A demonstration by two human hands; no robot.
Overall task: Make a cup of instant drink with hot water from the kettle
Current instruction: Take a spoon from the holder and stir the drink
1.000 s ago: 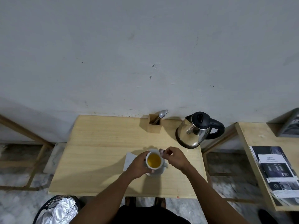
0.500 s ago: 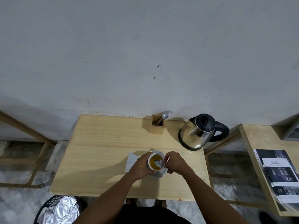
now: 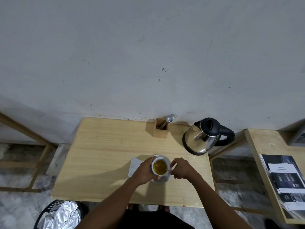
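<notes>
Bare grey wall stood behind a pale wooden desk [image 3: 105,146] pushed up against it. Near the front edge, a white cup [image 3: 160,166] of amber drink sat on a saucer [image 3: 162,180], a white paper packet [image 3: 134,165] lying just beside it. The left hand [image 3: 145,170] was wrapped around the cup's side; the right hand [image 3: 182,168] pinched a small spoon [image 3: 169,169] dipped at the rim. The steel kettle [image 3: 203,138] stood apart at the back right, near a wooden holder [image 3: 161,129] with cutlery. Judged risks: the cup appeared well filled, so vigorous stirring could slop hot liquid onto the gripping fingers; a flinch could then tip the cup off the saucer.
</notes>
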